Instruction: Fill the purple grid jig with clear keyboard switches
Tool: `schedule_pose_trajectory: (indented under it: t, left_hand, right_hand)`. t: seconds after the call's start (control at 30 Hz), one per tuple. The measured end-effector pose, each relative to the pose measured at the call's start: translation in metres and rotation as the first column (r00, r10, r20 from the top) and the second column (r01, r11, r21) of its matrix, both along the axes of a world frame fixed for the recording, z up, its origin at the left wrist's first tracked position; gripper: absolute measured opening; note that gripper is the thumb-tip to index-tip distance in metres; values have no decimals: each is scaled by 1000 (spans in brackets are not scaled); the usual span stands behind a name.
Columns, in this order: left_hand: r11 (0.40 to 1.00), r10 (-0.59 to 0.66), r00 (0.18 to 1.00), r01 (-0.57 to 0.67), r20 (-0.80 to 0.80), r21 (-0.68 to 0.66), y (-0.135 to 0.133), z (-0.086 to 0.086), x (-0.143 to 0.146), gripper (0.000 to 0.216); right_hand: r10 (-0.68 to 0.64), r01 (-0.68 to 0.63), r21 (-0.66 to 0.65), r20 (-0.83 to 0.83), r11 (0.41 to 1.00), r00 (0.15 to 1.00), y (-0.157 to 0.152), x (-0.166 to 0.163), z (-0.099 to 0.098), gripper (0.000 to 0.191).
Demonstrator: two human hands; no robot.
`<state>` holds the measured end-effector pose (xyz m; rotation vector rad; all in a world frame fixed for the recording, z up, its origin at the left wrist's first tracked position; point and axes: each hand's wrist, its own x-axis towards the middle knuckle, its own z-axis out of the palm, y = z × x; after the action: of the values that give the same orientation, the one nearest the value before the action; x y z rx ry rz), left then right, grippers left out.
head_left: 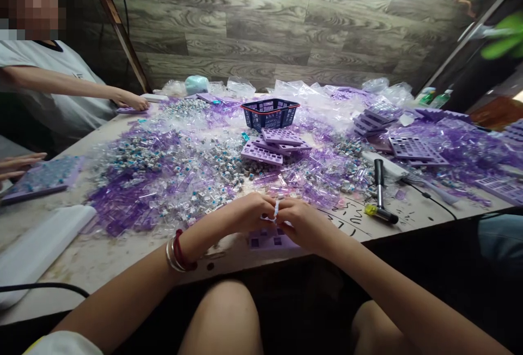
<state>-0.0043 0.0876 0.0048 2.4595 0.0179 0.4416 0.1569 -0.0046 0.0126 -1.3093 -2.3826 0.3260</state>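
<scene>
My left hand [245, 214] and my right hand [300, 221] meet at the table's near edge, fingers pinched together on a small white clip-like piece [276, 209]. Under them lies a purple keyboard plate [267, 240] with square holes. A red cord and silver bangles circle my left wrist [178, 251]. Just beyond the hands spreads a heap of grey and blue key switches and clear purple plastic bits [163, 181].
A blue basket [269, 112] stands mid-table behind stacked purple plates [272, 145]. A black marker [379, 174] and a yellow-tipped tool [379, 212] lie to the right. Another person's hands [133, 99] work at the left, near a filled plate [43, 178]. White tray [36, 246] at near left.
</scene>
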Motion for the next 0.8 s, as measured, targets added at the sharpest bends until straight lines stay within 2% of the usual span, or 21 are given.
schedule_pose_trajectory:
  t: [0.2,0.4,0.5,0.63,0.7,0.8]
  left_hand:
    - [997,15,998,-20,-61,-74,6,-5,1,13]
    - [994,26,998,-32,-58,-106,2,-4,1,15]
    - [997,74,992,-73,-99,7,-5,-7,-5,20]
    - [959,202,958,-152,-203,238,-16,-12,-13,25]
    - [943,225,950,-157,-216,292,-20,-13,-16,25]
    - [935,261,943,-194,-207,295,-25,-12,-17,26]
  right_hand:
    - [-49,50,-52,9,997,999,3,0,-1,22]
    - [-30,50,-126,148,991,988,9,-10,9,25]
    - [-55,90,-146,223,985,973,11,-14,13,25]
    - [-56,92,-140,242,986,969,11,-14,14,24]
    - [-33,62,-134,208,989,977,11,-13,14,24]
    - [-21,43,-124,172,991,985,10,-13,14,23]
